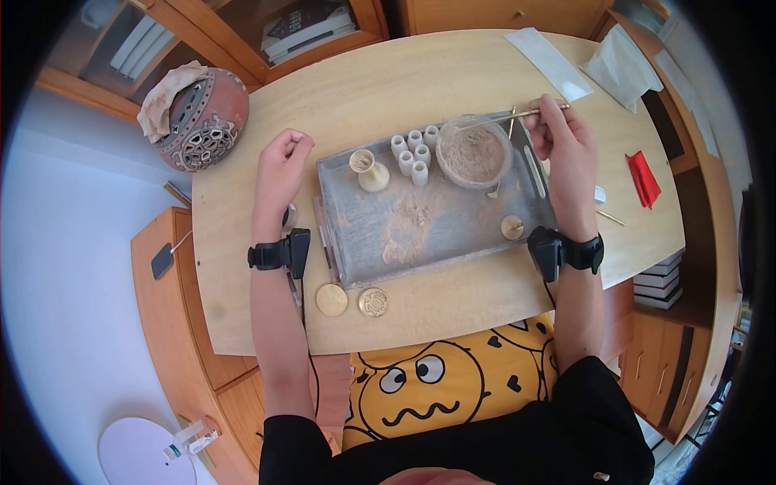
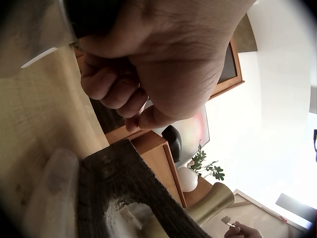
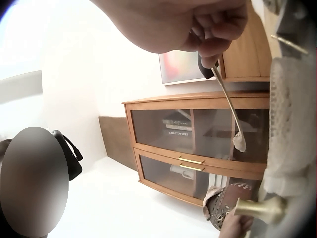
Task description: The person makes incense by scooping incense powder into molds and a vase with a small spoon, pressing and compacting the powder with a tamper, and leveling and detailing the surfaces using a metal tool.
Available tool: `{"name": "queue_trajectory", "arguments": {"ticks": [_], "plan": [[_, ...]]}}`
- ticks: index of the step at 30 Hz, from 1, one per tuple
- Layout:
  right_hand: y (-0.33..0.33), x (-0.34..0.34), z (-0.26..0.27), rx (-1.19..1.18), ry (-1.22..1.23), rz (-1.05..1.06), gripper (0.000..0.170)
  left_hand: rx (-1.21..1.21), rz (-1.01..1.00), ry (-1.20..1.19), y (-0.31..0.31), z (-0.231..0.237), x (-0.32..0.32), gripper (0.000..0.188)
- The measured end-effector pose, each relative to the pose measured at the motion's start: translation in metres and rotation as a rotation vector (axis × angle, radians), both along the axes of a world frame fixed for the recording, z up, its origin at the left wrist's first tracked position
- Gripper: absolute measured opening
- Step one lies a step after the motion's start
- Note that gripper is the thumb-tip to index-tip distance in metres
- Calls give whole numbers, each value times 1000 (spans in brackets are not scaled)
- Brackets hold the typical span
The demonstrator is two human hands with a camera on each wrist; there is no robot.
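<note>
The pale wooden desk point(image 1: 453, 315) fills the middle of the head view. On it lies the grey tray point(image 1: 477, 222), turned slightly, with the bowl point(image 1: 473, 184) of brownish powder point(image 1: 477, 153) at its upper right. The right hand point(image 1: 568, 153), just right of the bowl, grips the thin golden tool point(image 3: 228, 99) with clamped fingers; the tool reaches over the bowl, and in the right wrist view a pale lump sits at its end. The left hand point(image 1: 283, 170), left of the tray and apart from it, has fingers curled together, and I see nothing held in them.

The golden vase point(image 1: 373, 175) stands upright at the upper left of the tray, beside the group of white tubes point(image 1: 419, 173). How full they are, I cannot tell. The knobbed brass piece point(image 1: 512, 228) rests near the lower right corner of the tray, and two golden discs point(image 1: 332, 300) lie below its lower left edge.

I judge the work partly done: some material is picked up on the tool and powder marks the tray, but the lump is not set down, and much powder remains in the bowl
</note>
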State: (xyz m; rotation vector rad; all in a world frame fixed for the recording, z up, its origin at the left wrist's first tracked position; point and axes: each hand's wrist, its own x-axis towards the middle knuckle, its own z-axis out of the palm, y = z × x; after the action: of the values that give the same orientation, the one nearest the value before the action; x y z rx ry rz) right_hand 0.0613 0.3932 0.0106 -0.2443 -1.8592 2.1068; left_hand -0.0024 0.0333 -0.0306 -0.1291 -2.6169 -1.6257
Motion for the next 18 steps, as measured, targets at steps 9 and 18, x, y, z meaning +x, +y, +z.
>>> {"name": "queue_trajectory", "arguments": {"ticks": [9,18], "plan": [[-54,3,18,66,4,140,28,7,-8,-8,-1,2,1,17],[-78,4,13,57,8,235,26,2,-23,-9,0,1,0,16]]}}
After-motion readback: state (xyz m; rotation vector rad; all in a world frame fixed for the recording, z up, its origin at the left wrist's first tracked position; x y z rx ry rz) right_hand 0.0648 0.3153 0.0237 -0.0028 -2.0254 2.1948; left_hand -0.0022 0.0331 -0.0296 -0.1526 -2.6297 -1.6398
